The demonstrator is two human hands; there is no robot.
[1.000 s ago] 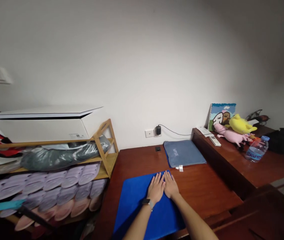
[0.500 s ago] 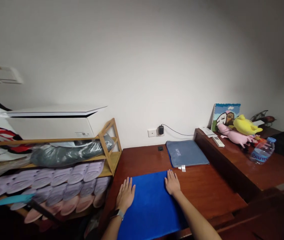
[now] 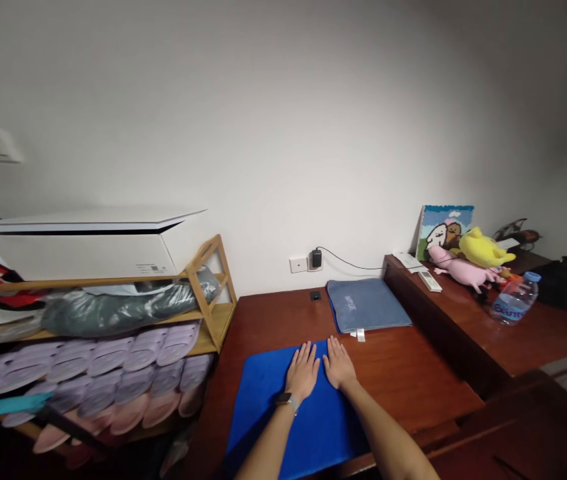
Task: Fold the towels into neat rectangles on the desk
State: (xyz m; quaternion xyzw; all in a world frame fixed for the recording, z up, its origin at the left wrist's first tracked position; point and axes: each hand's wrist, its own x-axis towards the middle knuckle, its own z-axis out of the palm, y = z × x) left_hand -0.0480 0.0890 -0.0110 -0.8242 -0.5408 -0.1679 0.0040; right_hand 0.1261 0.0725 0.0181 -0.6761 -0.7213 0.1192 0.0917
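Head view: left hand (image 3: 303, 370) and right hand (image 3: 338, 364) lie flat, palms down, on the blue cloth (image 3: 319, 427) at its far right, where light, even pressure should best avoid creases.

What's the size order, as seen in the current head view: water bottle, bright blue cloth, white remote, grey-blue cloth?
1. Bright blue cloth
2. Grey-blue cloth
3. Water bottle
4. White remote
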